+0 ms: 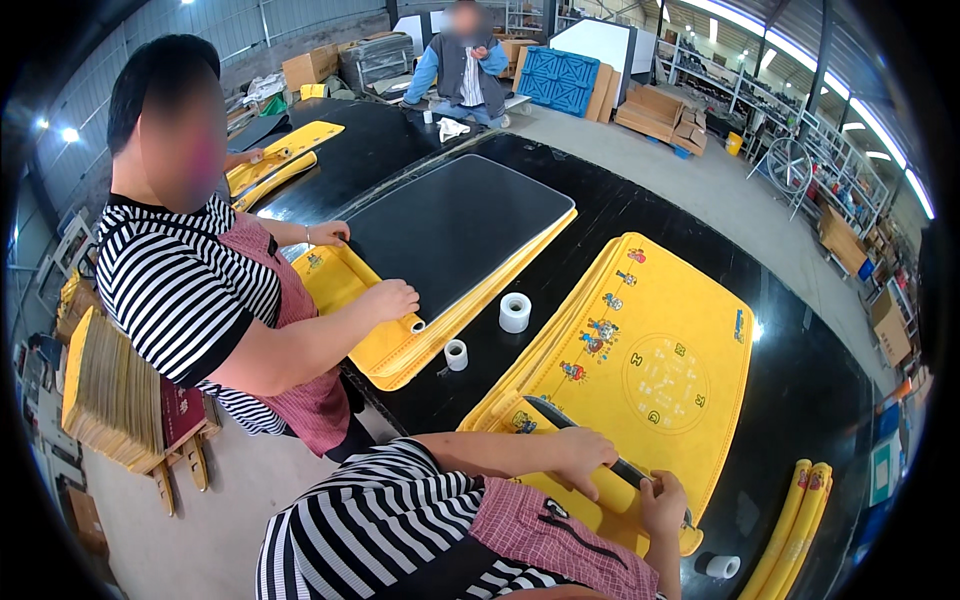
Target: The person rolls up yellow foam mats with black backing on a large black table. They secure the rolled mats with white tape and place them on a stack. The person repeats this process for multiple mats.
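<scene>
A stack of yellow mats (pixel 690 330) printed with small cartoon figures and a round pattern lies on the black table in front of me. The near end of the top mat is curled up into a roll (pixel 619 493), and its dark underside shows along the curl. My left hand (pixel 583 460) is closed over the roll, fingers bent around it. My right hand (pixel 662 503) grips the curled edge farther right, thumb and fingers pressed together. Part of the roll is hidden behind my hands and forearms. A white tape roll (pixel 722 567) lies near my right hand.
Rolled yellow mats (pixel 795 530) lie at the right table edge. Two white tape rolls (pixel 515 312) (pixel 456 355) stand left of my stack. There a co-worker's hands (pixel 390 300) roll a mat on a dark-topped stack (pixel 470 220). Another person (pixel 465 70) is at the far end.
</scene>
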Available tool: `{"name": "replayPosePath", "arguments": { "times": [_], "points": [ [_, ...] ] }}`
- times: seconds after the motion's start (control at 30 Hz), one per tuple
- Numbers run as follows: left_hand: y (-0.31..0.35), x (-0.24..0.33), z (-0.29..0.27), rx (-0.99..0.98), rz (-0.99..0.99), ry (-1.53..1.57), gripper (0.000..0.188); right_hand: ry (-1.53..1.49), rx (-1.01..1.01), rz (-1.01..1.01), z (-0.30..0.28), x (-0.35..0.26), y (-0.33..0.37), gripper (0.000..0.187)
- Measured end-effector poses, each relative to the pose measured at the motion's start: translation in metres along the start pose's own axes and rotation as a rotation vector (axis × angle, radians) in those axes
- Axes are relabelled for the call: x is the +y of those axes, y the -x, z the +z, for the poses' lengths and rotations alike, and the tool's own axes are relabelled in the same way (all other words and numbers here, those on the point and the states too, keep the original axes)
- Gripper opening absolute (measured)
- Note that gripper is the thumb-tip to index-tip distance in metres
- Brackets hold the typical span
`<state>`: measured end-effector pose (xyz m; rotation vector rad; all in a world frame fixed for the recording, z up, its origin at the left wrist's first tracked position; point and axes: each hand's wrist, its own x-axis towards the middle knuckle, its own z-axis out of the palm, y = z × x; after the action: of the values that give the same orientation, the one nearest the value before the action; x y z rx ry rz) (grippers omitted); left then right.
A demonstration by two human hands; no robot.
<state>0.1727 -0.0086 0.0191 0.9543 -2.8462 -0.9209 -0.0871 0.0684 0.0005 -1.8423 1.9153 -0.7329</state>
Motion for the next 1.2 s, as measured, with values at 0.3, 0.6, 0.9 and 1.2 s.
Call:
{"name": "replayPosePath", "arguments": {
  "times": [0.3,0.6,0.9,1.2],
  "points": [
    [0.004,0.004,-0.001,-0.022,-0.004,0.002,0.063,-0.002,0.015,-0.028,0.001,0.002,0.004,0.023],
    [0.006,0.008,0.000,-0.024,-0.001,0.003,0.063,-0.012,0.013,-0.032,0.000,0.003,0.009,0.023],
    [0.008,0.008,0.003,-0.001,0.022,-0.005,0.063,-0.009,0.001,-0.014,-0.001,0.002,0.011,0.024],
    [0.006,0.007,0.009,0.019,0.021,0.009,0.062,-0.005,0.014,-0.065,0.004,0.011,0.013,0.023]
  ]
}}
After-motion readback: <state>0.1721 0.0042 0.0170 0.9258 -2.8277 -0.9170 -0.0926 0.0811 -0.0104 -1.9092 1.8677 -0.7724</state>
